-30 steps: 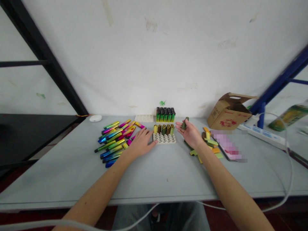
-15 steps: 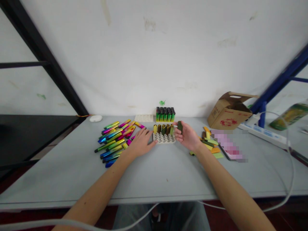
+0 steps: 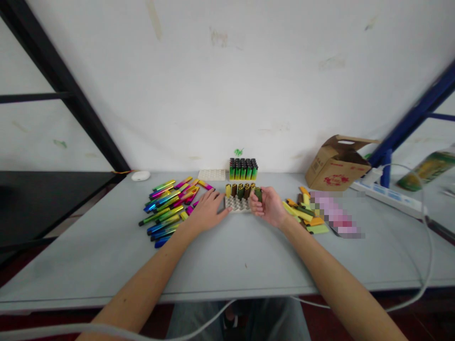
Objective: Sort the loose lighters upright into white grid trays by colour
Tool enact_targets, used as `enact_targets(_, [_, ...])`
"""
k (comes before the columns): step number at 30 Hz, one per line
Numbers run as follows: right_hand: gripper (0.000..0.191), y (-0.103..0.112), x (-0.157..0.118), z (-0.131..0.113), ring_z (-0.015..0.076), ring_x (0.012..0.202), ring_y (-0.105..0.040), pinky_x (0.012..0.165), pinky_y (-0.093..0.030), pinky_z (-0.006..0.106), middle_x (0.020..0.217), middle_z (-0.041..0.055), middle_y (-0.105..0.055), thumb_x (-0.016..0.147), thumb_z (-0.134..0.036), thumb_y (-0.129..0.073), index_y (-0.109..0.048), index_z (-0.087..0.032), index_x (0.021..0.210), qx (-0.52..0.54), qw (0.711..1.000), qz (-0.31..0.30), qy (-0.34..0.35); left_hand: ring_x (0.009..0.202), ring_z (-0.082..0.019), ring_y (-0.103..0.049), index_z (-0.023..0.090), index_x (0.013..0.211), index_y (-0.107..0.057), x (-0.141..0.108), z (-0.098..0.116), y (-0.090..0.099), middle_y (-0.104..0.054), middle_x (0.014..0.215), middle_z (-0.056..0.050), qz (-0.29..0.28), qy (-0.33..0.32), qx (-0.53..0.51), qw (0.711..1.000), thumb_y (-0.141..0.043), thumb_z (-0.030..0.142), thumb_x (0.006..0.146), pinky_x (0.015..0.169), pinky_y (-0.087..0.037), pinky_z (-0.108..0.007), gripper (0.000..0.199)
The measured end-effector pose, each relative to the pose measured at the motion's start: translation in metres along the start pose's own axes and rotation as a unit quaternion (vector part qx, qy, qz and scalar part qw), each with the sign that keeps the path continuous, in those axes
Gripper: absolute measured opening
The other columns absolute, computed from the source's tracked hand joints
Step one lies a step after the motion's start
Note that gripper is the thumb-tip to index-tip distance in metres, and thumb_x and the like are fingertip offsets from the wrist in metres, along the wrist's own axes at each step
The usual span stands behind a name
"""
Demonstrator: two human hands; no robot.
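My right hand (image 3: 270,208) is closed around a dark green lighter (image 3: 258,193), held upright over the right end of a white tray (image 3: 237,204) with rows of holes. One row of lighters (image 3: 241,190) in yellow, brown and green stands along the tray's far side. My left hand (image 3: 208,210) rests with its fingers spread at the tray's left edge, thumb near the corner. Beneath and beside it lies a pile of shiny lighters (image 3: 166,214) in blue, green, yellow and pink. To the right of my right hand is a loose heap of yellow, orange and green lighters (image 3: 304,215).
Against the wall stands a block of black-topped green lighters (image 3: 243,169), beside another white tray (image 3: 212,174). An open cardboard box (image 3: 336,173), a blurred-out phone (image 3: 336,213) and a power strip (image 3: 394,196) are on the right. A white case (image 3: 141,175) sits back left.
My right hand has moved left with the dark green lighter, from beside the tray to over its right end. The left hand has stayed in place.
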State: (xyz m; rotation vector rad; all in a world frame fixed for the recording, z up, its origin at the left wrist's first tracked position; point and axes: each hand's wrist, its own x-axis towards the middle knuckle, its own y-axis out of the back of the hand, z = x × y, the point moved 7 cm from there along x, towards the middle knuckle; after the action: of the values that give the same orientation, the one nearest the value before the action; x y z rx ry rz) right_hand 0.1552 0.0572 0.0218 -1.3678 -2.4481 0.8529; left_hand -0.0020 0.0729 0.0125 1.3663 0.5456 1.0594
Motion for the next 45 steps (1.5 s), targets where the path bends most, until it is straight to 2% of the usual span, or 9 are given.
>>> enact_targets(6, [0.023, 0.001, 0.0, 0.002, 0.0076, 0.043, -0.017, 0.038, -0.018, 0.017, 0.053, -0.0067, -0.025, 0.073, -0.04, -0.044, -0.036, -0.021, 0.063, 0.001, 1.0, 0.005, 0.002, 0.134, -0.033, -0.038, 0.014, 0.132, -0.048, 0.0, 0.0, 0.0, -0.052, 0.134, -0.016, 0.003, -0.004, 0.002, 1.0, -0.04, 0.052, 0.093, 0.111, -0.032, -0.049, 0.055])
enact_targets(13, [0.018, 0.004, 0.001, 0.002, 0.008, 0.043, -0.016, 0.038, -0.017, 0.018, 0.055, -0.0072, -0.022, 0.071, -0.036, -0.043, -0.034, -0.022, 0.065, 0.024, 0.999, 0.045, -0.001, 0.134, -0.033, -0.038, 0.016, 0.131, -0.049, 0.0, -0.002, -0.001, -0.052, 0.134, -0.016, 0.012, -0.004, -0.002, 1.0, -0.041, 0.052, 0.093, 0.11, -0.033, -0.05, 0.054])
enact_targets(17, [0.02, 0.003, 0.0, -0.001, 0.0079, 0.044, -0.014, 0.038, -0.016, 0.018, 0.056, -0.0079, -0.022, 0.071, -0.039, -0.045, -0.036, -0.022, 0.066, 0.023, 0.999, 0.044, 0.015, 0.135, -0.033, -0.037, 0.014, 0.132, -0.048, 0.0, -0.002, -0.003, -0.052, 0.134, -0.016, 0.006, -0.004, -0.004, 1.0, -0.041, 0.052, 0.093, 0.11, -0.033, -0.05, 0.055])
enact_targets(23, [0.02, 0.004, 0.0, 0.001, 0.008, 0.043, -0.014, 0.037, -0.015, 0.018, 0.054, -0.0077, -0.022, 0.072, -0.038, -0.043, -0.034, -0.022, 0.064, 0.024, 0.998, 0.051, -0.002, 0.134, -0.034, -0.038, 0.015, 0.132, -0.049, 0.0, -0.001, -0.001, -0.052, 0.134, -0.016, 0.012, -0.006, -0.014, 1.0, -0.041, 0.053, 0.092, 0.11, -0.033, -0.051, 0.055])
enact_targets(29, [0.021, 0.01, 0.003, -0.001, 0.0082, 0.042, -0.013, 0.037, -0.016, 0.018, 0.052, -0.0085, -0.02, 0.075, -0.039, -0.04, -0.034, -0.022, 0.064, 0.032, 0.995, 0.083, 0.033, 0.135, -0.033, -0.038, 0.015, 0.132, -0.048, 0.0, -0.001, -0.001, -0.052, 0.135, -0.016, 0.006, -0.002, -0.007, 1.0, -0.04, 0.053, 0.093, 0.11, -0.033, -0.051, 0.055])
enact_targets(38, [0.018, 0.011, 0.004, 0.005, 0.0087, 0.042, -0.014, 0.037, -0.016, 0.019, 0.052, -0.008, -0.022, 0.072, -0.038, -0.041, -0.036, -0.022, 0.064, 0.018, 0.997, 0.074, 0.01, 0.135, -0.032, -0.038, 0.017, 0.131, -0.049, -0.001, -0.001, 0.0, -0.052, 0.135, -0.015, 0.006, 0.001, -0.004, 1.0, -0.041, 0.053, 0.092, 0.111, -0.033, -0.049, 0.054])
enact_targets(45, [0.024, 0.008, 0.004, 0.003, 0.0084, 0.041, -0.017, 0.037, -0.018, 0.018, 0.051, -0.0069, -0.026, 0.08, -0.04, -0.038, -0.04, -0.021, 0.065, 0.039, 0.995, 0.086, 0.028, 0.135, -0.033, -0.038, 0.013, 0.131, -0.05, 0.0, 0.0, 0.0, -0.052, 0.134, -0.017, 0.002, -0.004, -0.006, 1.0, -0.04, 0.053, 0.092, 0.111, -0.033, -0.049, 0.056])
